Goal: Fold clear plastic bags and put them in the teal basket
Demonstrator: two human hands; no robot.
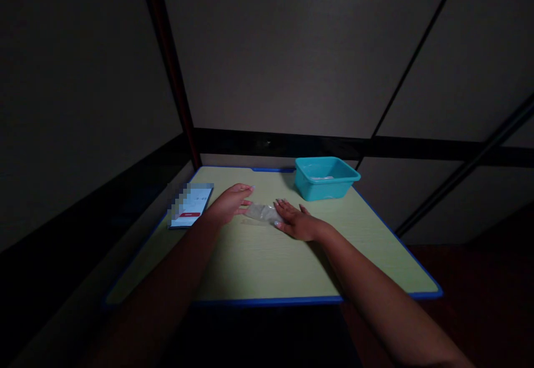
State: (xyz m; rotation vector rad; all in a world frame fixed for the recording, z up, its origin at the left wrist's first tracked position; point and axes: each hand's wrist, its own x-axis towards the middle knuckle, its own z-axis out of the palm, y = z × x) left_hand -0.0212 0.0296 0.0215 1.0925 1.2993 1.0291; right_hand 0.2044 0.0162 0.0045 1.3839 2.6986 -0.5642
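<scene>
A clear, crinkled plastic piece (263, 212) lies on the light yellow-green table between my two hands. My right hand (294, 220) rests flat over its right end, palm down with the fingers spread. At the other end is my left hand (231, 203), turned sideways with its fingers apart; its lower fingertips come close to the plastic's left edge. Whether they touch it is hard to make out.
A turquoise basket (325, 189) with something pale inside stands at the table's back right. On the left lies a tablet (194, 201) with a lit screen, partly blurred. The table (267, 268) has a blue edge, and dark walls rise behind it.
</scene>
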